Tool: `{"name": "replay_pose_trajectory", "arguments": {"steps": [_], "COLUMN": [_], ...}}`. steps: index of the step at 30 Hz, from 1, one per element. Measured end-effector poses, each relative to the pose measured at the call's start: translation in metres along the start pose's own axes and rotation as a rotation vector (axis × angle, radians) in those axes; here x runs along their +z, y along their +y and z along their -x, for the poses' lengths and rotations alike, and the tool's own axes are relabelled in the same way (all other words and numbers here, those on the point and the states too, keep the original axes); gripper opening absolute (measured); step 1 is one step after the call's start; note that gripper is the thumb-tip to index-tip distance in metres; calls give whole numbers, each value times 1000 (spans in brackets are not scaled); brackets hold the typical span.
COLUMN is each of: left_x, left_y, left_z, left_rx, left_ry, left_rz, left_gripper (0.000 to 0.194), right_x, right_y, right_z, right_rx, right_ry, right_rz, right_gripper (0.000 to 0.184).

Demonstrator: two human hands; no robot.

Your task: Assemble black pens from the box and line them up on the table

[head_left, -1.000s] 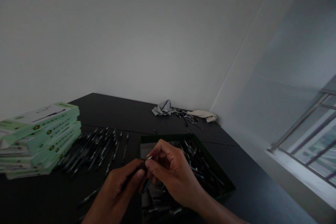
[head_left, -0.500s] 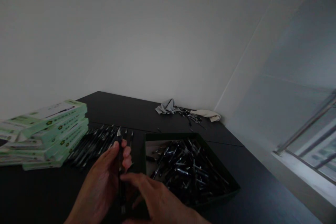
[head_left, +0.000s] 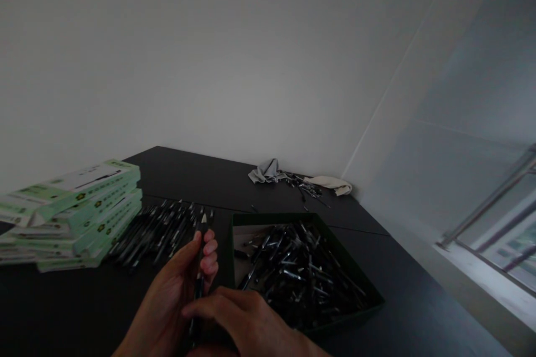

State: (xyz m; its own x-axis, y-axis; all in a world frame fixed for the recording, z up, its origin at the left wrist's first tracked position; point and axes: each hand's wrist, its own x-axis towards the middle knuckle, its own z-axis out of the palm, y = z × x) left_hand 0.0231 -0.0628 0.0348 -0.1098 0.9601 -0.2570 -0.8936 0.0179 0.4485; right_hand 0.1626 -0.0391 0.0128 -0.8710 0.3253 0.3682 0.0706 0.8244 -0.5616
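Note:
A black pen (head_left: 199, 284) with a pale pointed tip stands nearly upright between my hands. My left hand (head_left: 173, 284) is closed around it, thumb on one side and fingers curled on the other. Lower down, the fingers of my right hand (head_left: 247, 318) pinch the pen's shaft; its lower end is dark and partly covered. Just right of my hands, an open dark green box (head_left: 274, 217) holds a heap of loose black pens (head_left: 297, 273). Behind my left hand, many black pens (head_left: 159, 228) lie side by side in a row.
Green and white cartons (head_left: 84, 212) are stacked at the left. Toward the wall lie a grey cloth (head_left: 266, 171), a cream cloth (head_left: 330, 182) and a small pile of thin dark parts (head_left: 305, 185) on the black table (head_left: 188, 164). A window railing (head_left: 489, 201) is at the right.
The pen and my left hand have shifted slightly right and down, and the pen's tip shows more plainly. My right-hand fingers have slid lower along the shaft.

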Motion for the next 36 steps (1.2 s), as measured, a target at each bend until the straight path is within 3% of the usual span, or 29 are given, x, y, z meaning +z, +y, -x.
{"name": "replay_pose_trajectory", "arguments": {"steps": [6,13,19,22,26,29,33,36], "left_x": [-2,-4,-1,-1,0,0,-8,-17], "left_y": [-1,1,-1,0,2,6,16,29], "left_z": [-1,0,1,2,5,6,3,-1], "left_rx": [-5,36,30,53,112,140,262,499], "left_ry": [-10,-26,5,24,63,35,19,156], "left_rz": [11,-3,-77,-128,-219,-300,-476,-610], "left_gripper": [27,28,25,25,19,18,22,31], "right_x": [5,-3,2,-1,-13,-21,-26,-32], "right_y": [-2,-7,-6,-8,-18,-25,-17,2], "right_z": [-2,-2,-5,-4,-4,-12,-35,-60], "right_rx": [-14,-47,-11,41,156,266,288,384], "right_ry": [20,-35,-32,-40,-94,-4,33,-93], "right_rz": [168,186,245,171,-110,-299,-408,-134], "right_gripper": [39,46,37,39,47,33,19,20]}}
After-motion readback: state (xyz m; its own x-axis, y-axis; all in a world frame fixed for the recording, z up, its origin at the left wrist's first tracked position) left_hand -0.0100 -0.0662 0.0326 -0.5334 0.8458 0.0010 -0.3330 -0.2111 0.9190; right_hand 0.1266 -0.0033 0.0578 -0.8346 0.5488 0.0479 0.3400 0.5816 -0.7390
